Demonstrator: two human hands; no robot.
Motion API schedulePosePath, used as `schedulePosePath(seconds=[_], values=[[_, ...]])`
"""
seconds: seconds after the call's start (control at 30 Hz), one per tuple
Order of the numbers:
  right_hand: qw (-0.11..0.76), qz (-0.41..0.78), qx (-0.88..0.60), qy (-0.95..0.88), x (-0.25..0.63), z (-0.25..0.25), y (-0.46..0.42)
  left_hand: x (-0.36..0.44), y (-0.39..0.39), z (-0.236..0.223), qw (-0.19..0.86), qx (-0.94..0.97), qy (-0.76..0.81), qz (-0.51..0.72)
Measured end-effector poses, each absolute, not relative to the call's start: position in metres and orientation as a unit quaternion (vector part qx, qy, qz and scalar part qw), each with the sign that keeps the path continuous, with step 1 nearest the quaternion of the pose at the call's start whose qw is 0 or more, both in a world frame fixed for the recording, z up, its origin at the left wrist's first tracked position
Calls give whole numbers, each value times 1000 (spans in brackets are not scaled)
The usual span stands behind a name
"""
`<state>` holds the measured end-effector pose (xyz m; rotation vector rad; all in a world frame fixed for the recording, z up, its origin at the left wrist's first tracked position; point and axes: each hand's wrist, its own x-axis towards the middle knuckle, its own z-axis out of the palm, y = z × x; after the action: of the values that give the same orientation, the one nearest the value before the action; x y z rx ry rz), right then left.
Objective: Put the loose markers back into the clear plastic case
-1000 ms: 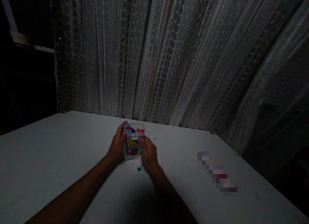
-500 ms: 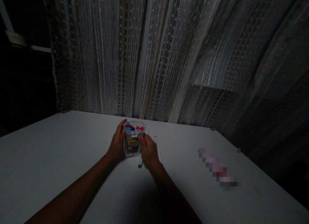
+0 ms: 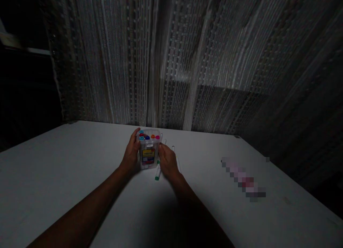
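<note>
A clear plastic marker case (image 3: pixel 148 145) with a yellow and dark label stands upright between my hands. Several markers (image 3: pixel 147 137) with light blue, red, dark blue, orange and pink caps show at its top. My left hand (image 3: pixel 131 151) is wrapped round its left side, a finger reaching up to the rim. My right hand (image 3: pixel 167 160) grips the right side, thumb near the upper corner. A green-ended white marker (image 3: pixel 158 172) lies on the table beside the case, partly hidden by my right hand. Other white markers (image 3: pixel 178 165) lie just beyond that hand.
The white table (image 3: pixel 80 205) reaches back to a grey patterned curtain (image 3: pixel 171 62). A pixelated pinkish long object (image 3: pixel 242 178) lies on the right part of the table. The left background is very dark.
The view has shifted a little, so the table items sit slightly higher in the picture. Both hands keep their hold on the case, and the green-ended marker shows slightly differently beside it.
</note>
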<state>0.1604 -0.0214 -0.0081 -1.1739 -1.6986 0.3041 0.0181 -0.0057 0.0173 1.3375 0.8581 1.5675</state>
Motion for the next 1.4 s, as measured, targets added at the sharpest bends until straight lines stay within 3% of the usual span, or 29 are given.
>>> schedulePosePath(seconds=[0.53,0.83,1.07,1.4], values=[[511,106,-512,-682,176,12,-13,31,4,23,513,479,318,637],[285,-6,-652,-702,207,-6,-8,23,1,1,585,491,286,579],[153,-12,-709,-689,211,-7,-15,19,9,-7,559,502,325,575],[110,11,-721,-684,210,-8,-14,17,11,-7,525,516,345,582]])
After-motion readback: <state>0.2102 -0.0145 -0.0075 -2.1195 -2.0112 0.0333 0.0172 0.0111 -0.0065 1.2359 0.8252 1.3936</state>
